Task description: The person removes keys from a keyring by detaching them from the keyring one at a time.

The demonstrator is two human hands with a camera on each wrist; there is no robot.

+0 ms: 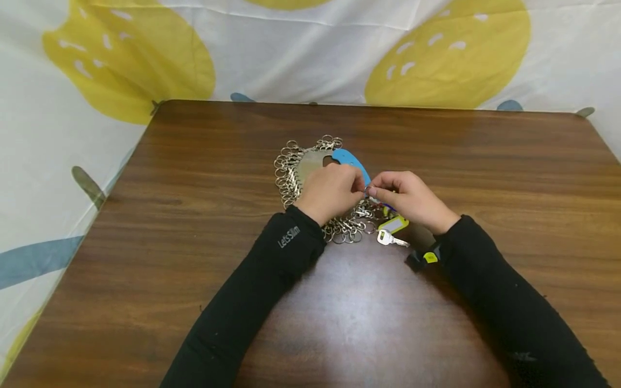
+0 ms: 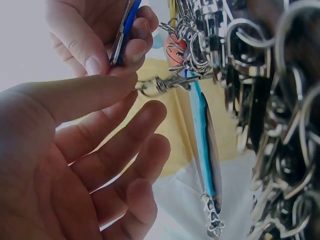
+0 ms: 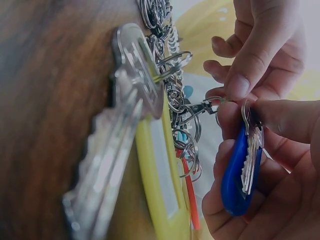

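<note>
Centre frame, the left hand [image 1: 335, 188] has its grip pinching a metal clasp [image 2: 161, 84]; just right, the right hand [image 1: 416, 199] is grasping a key [image 3: 250, 165] and blue tag [image 3: 234, 180]. A slipping thumb could drop them onto the worktop [image 1: 194, 226]!

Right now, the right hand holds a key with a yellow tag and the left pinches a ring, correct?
Not quite: the key in the right hand has a blue tag; the right wrist view shows it. The left hand does pinch a ring.
</note>
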